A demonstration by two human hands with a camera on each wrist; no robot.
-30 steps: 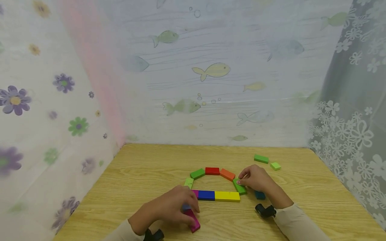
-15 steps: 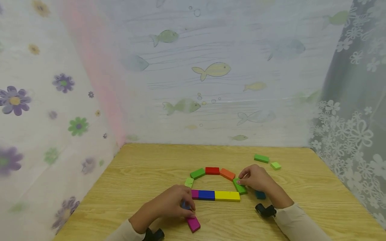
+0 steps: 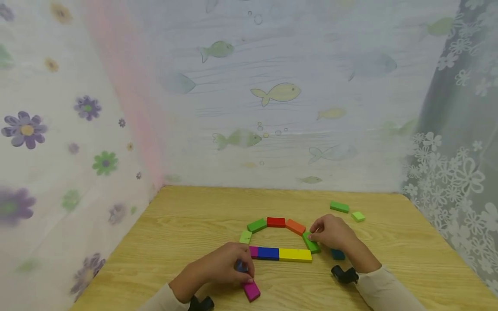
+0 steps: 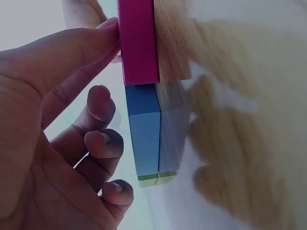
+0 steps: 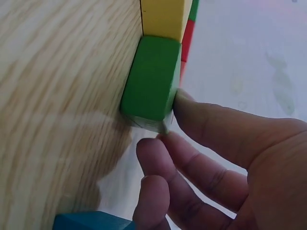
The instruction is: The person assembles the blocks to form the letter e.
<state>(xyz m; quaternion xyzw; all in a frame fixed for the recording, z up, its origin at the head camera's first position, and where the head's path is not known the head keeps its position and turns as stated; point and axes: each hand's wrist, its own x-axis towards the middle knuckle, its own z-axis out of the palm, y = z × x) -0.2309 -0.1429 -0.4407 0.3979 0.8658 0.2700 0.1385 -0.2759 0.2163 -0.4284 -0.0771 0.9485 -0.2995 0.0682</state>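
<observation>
My left hand (image 3: 223, 264) pinches the far end of a magenta block (image 3: 252, 292) with thumb and index finger; its other fingers curl loosely. A light blue block (image 4: 145, 139) lies end to end with that block, partly hidden by the hand in the head view. My right hand (image 3: 334, 233) holds a green block (image 5: 152, 79), thumb on its top and a fingertip at its end. This block finishes the right side of an arch made with a light green (image 3: 245, 237), a green (image 3: 257, 226), a red (image 3: 276, 222) and an orange block (image 3: 295, 226).
Below the arch runs a straight row of a magenta, a blue (image 3: 268, 253) and a yellow block (image 3: 295, 255). A teal block (image 3: 337, 254) lies under the right wrist. Farther back on the wooden table (image 3: 186, 216) lie a green block (image 3: 339, 207) and a small lime block (image 3: 358, 216).
The left thumb has slid from the near part of the magenta block to its far end. The right hand stays on the green block. The head view has shifted slightly.
</observation>
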